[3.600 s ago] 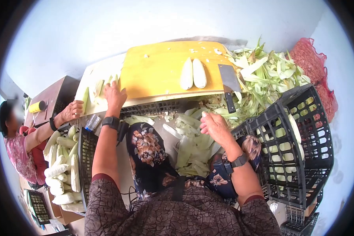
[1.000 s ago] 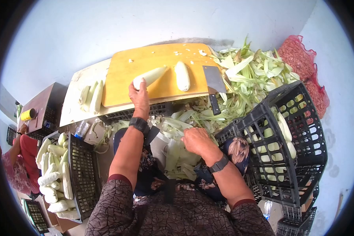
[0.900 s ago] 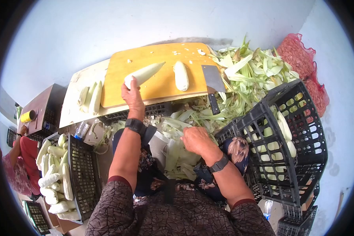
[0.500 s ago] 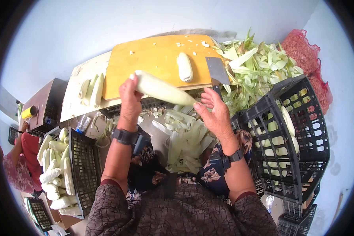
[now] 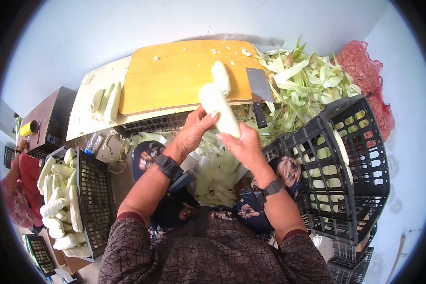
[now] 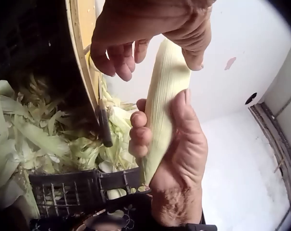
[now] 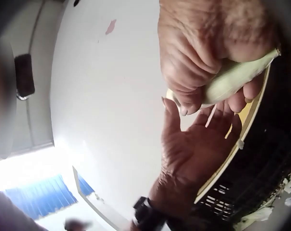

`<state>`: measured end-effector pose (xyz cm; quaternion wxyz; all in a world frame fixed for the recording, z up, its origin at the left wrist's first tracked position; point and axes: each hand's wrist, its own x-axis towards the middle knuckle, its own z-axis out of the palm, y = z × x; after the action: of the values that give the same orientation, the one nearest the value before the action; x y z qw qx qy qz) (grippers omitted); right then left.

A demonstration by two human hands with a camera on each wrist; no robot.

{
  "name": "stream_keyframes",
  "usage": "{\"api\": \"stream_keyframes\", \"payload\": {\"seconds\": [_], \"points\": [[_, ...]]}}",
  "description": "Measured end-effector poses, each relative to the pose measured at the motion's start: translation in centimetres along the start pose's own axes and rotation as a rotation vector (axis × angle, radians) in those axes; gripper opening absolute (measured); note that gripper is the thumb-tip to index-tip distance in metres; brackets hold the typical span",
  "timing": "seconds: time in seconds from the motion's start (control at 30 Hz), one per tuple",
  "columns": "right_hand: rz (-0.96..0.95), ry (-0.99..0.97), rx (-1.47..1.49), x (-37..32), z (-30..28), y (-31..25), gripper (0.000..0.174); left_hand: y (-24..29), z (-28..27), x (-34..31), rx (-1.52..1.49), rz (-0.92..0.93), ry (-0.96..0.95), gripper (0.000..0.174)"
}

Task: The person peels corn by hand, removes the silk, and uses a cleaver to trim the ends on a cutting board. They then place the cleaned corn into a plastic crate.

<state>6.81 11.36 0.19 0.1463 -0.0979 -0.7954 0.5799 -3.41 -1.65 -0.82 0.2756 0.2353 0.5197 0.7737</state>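
In the head view my right hand grips a pale husked corn cob by its narrow end, in front of the board's near edge. Its fingers curl round the corn in the left wrist view, with the thumb along one side. My left hand is beside the corn's upper part, the thumb right at its surface. In the right wrist view the left hand's fingers are spread and loosely extended below the corn. A second ear of corn lies on the yellow cutting board, partly overlapped by the held one.
A cleaver lies at the board's right edge. Loose husks pile beyond it, near a red mesh sack. Black crates stand right and left, holding corn. Several ears lie on the pale board.
My left hand has lifted the corn off the board and brought it towards me. My right hand has come up and taken hold of it, and the left fingers have loosened.
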Motion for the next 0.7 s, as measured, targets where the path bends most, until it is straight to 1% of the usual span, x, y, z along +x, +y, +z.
{"api": "stream_keyframes", "payload": {"seconds": [0.03,0.07,0.1,0.13,0.17,0.2,0.23,0.27,0.3,0.33,0.37,0.4,0.47,0.5,0.6,0.7], "points": [[-0.044,0.014,-0.067,0.1,0.8,0.7,0.035,-0.1,-0.1,0.1,-0.08,-0.023,-0.068,0.055],[-0.021,-0.022,-0.034,-0.2,1.4,1.0,0.038,-0.2,-0.3,0.1,-0.159,-0.046,-0.135,0.054],[-0.021,-0.084,-0.18,-0.5,1.2,-0.3,0.039,-0.3,-0.6,0.2,-0.285,-0.089,-0.124,0.049],[-0.023,-0.148,-0.326,-0.7,1.1,-1.5,0.041,-0.2,-0.8,0.1,-0.29,-0.086,-0.121,0.049],[-0.025,-0.155,-0.331,-0.4,1.0,-1.6,0.041,-0.1,-1.1,0.0,-0.318,-0.12,-0.069,0.047],[0.017,-0.138,-0.401,0.0,0.6,-1.5,0.041,0.1,-1.3,-0.3,-0.347,-0.155,-0.014,0.045],[0.06,-0.124,-0.469,0.5,0.2,-1.4,0.042,0.5,-1.1,-0.6,-0.266,-0.135,0.062,0.041],[0.027,0.018,-0.574,1.4,-0.4,-0.7,0.041,0.2,-1.2,-0.7,-0.272,-0.131,0.075,0.041],[-0.037,0.082,-0.778,2.6,-1.6,-0.6,0.043,-0.2,-1.4,-0.7,-0.211,-0.105,0.058,0.041],[0.072,0.085,-0.878,3.6,-2.6,-1.1,0.043,-0.3,-1.4,-0.7,-0.148,-0.08,0.039,0.041],[0.153,0.104,-0.963,4.6,-3.4,-1.0,0.043,-0.3,-1.0,-0.7,-0.172,-0.081,0.047,0.044],[0.136,0.102,-0.996,5.3,-4.3,-0.2,0.039,-0.2,-0.8,-0.6,-0.175,-0.077,0.051,0.044],[0.232,0.122,-1.077,6.5,-5.0,0.7,0.038,-0.4,-0.3,-0.6,-0.123,-0.018,0.019,0.05],[0.233,0.118,-1.082,6.6,-5.2,1.2,0.038,-0.2,-0.1,-0.7,-0.107,-0.018,0.025,0.053],[0.238,0.143,-1.046,7.2,-5.0,2.4,0.038,-0.1,0.3,-1.0,-0.059,-0.003,0.054,0.054],[0.228,0.172,-1.016,7.7,-4.4,2.9,0.039,-0.4,0.0,-0.9,0.012,0.008,0.039,0.057]]}}
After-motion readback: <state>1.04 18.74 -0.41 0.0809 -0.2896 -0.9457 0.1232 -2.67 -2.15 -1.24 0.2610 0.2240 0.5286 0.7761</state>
